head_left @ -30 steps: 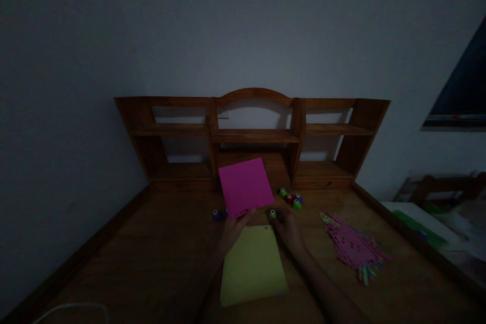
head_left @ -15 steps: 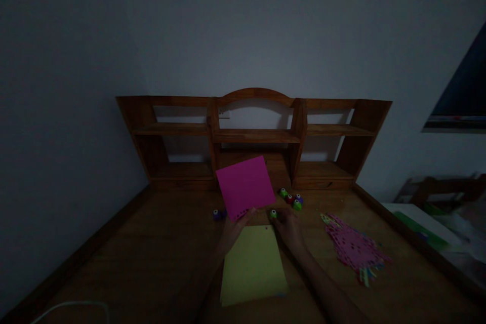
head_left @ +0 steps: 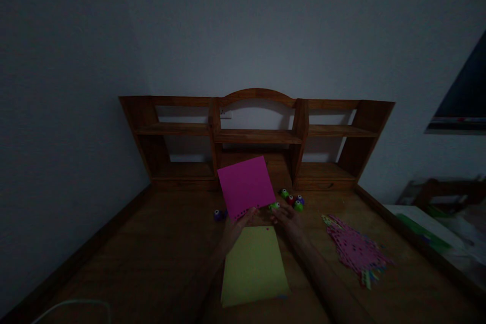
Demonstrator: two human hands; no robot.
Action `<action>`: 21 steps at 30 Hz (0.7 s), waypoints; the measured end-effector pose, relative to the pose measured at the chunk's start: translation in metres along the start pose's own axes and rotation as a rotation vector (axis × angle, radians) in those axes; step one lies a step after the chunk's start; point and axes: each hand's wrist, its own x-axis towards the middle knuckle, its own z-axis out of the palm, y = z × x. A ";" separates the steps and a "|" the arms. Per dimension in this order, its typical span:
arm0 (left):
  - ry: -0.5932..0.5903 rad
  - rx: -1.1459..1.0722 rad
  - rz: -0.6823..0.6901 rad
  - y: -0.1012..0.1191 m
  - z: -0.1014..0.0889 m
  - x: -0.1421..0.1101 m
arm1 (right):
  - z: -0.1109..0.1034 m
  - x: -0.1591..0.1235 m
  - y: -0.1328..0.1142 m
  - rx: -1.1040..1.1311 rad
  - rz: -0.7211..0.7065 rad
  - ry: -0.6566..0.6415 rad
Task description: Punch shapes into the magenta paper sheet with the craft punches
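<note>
My left hand (head_left: 236,226) pinches the lower edge of a pink paper sheet (head_left: 245,186), which stands tilted up above the wooden desk (head_left: 152,263). Small holes run along the sheet's lower edge. My right hand (head_left: 288,218) grips a small green paper punch (head_left: 274,206) just right of that edge. A yellow sheet (head_left: 253,265) lies flat on the desk below both hands.
More small punches, green and red (head_left: 292,199), sit right of my right hand; a purple one (head_left: 217,214) sits left of the pink sheet. Punched pink paper strips (head_left: 355,249) are piled at right. A wooden shelf unit (head_left: 256,134) stands behind. A white cable (head_left: 68,306) lies at bottom left.
My right hand has lifted the green punch up and slightly toward the pink sheet's lower right edge. The pink sheet stays held by my left hand.
</note>
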 end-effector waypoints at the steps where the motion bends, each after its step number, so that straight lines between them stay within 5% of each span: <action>1: 0.000 0.004 0.003 0.001 0.000 0.000 | 0.001 -0.002 -0.003 -0.007 0.011 -0.019; 21: 0.051 0.157 0.092 0.000 0.005 0.004 | 0.017 -0.019 -0.012 -0.011 0.146 -0.275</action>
